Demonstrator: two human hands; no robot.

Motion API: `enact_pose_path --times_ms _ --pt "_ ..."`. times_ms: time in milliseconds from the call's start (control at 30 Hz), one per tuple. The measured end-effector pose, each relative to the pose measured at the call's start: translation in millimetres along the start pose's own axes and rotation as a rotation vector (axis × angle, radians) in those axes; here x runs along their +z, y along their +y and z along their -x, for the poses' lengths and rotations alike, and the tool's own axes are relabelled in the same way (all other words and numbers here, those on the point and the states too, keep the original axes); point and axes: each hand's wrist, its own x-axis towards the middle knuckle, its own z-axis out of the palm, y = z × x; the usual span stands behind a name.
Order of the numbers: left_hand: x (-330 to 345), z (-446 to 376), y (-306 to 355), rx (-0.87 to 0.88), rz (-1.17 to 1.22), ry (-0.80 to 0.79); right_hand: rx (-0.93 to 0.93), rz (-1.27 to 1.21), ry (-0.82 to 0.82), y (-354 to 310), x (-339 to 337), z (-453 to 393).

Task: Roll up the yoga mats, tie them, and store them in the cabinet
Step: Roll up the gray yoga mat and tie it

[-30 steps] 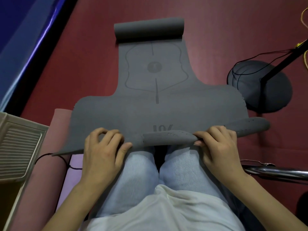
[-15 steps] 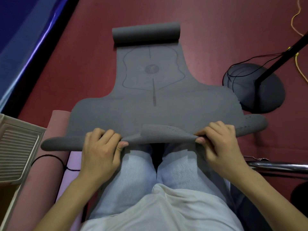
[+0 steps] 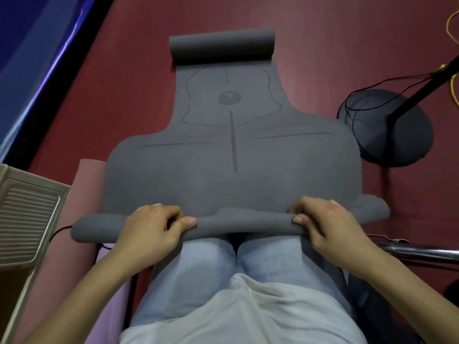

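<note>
A dark grey yoga mat (image 3: 231, 175) lies stretched out in front of me on the red floor, with printed guide lines on it. Its far end (image 3: 222, 45) is curled into a short roll. The near end is rolled into a thin tube (image 3: 238, 224) over my knees. My left hand (image 3: 151, 229) grips the tube left of centre, fingers curled over it and thumb on the near side. My right hand (image 3: 327, 222) grips it right of centre the same way. A pink mat (image 3: 82, 189) lies under the grey one at the left.
A beige slatted plastic bin (image 3: 27, 214) stands at the left edge. A black round stand base (image 3: 387, 127) with pole and thin cables sits at the right. A chrome tube (image 3: 422, 252) crosses the floor near my right arm. A blue mat (image 3: 37, 58) lies far left.
The near edge of the grey mat has been turned over into a tight tube across its width. Both hands shifted from pinching the flat edge to gripping the roll.
</note>
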Motion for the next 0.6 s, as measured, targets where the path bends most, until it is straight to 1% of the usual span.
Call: enact_pose_path --times_ms 67,133,200,333,400,500,567,600 --pt "4 -9 -2 -0.08 0.037 0.073 -0.001 0.053 0.063 -4 1 -12" --pt "0 -15 3 -0.136 0.05 0.063 -0.031 0.151 0.113 -9 0 -19" --pt "-6 -18 13 -0.172 0.031 0.046 -0.031 0.23 0.107 -14 0 -18" --pt "-7 -9 16 -0.157 0.002 -0.03 -0.029 0.218 0.051 -13 -2 0" --pt "-5 -4 15 -0.189 0.024 -0.044 -0.04 0.236 0.043 -16 1 6" --pt "-4 -10 15 -0.228 0.016 -0.005 -0.053 0.257 0.102 -18 8 4" --pt "-4 -15 17 -0.189 -0.008 0.054 -0.062 0.26 0.145 -18 7 4" --pt "-3 -18 17 -0.142 -0.022 0.084 -0.063 0.267 0.153 -19 5 6"
